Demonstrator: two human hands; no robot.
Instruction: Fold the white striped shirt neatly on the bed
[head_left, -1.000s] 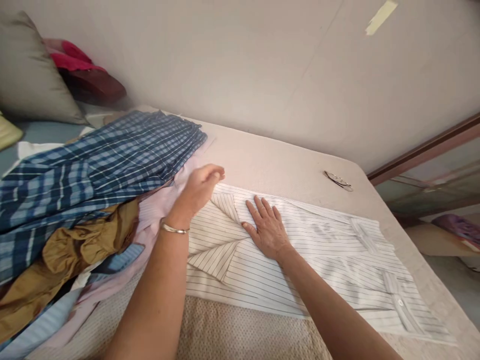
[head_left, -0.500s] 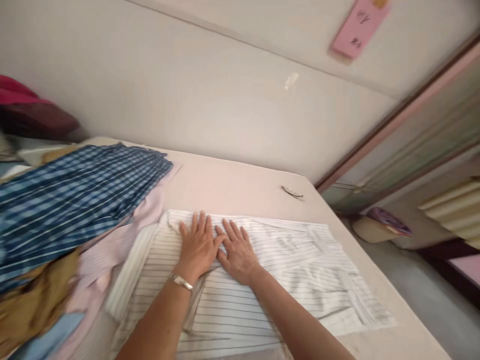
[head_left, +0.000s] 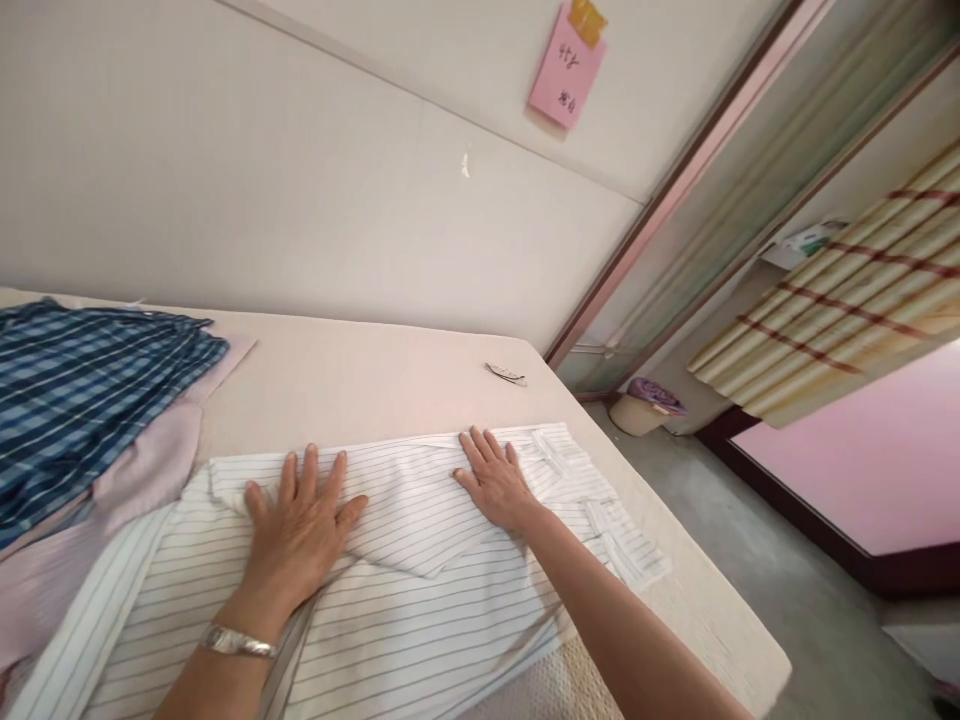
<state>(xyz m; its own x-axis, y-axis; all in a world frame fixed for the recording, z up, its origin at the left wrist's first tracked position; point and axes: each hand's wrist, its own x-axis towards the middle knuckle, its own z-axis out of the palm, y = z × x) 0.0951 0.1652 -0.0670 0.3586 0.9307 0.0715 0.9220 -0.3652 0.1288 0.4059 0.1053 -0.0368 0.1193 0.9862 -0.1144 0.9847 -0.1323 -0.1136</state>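
Note:
A white garment with thin dark stripes (head_left: pixel 405 620) lies spread over the pale table. My left hand (head_left: pixel 296 525) rests flat on its left part, fingers spread, a silver bracelet at the wrist. Farther right, my right hand (head_left: pixel 495 485) presses flat near the garment's far edge, fingers apart. Between the hands, a folded-over piece of the striped cloth ends in a pointed corner. Pale bands show at the right end of the garment. Neither hand grips anything.
A blue checked garment (head_left: pixel 82 390) and pink cloth (head_left: pixel 150 460) lie on the left. Eyeglasses (head_left: pixel 506 375) rest near the back right of the table (head_left: pixel 360 375). Beyond its right edge, a bin (head_left: pixel 637 412) stands on the floor. A pink note (head_left: pixel 568 75) hangs on the wall.
My hands, which were nearly together, are now well apart, with the right one farther along the garment. The cloth between them lies smoother. The view has turned to the right.

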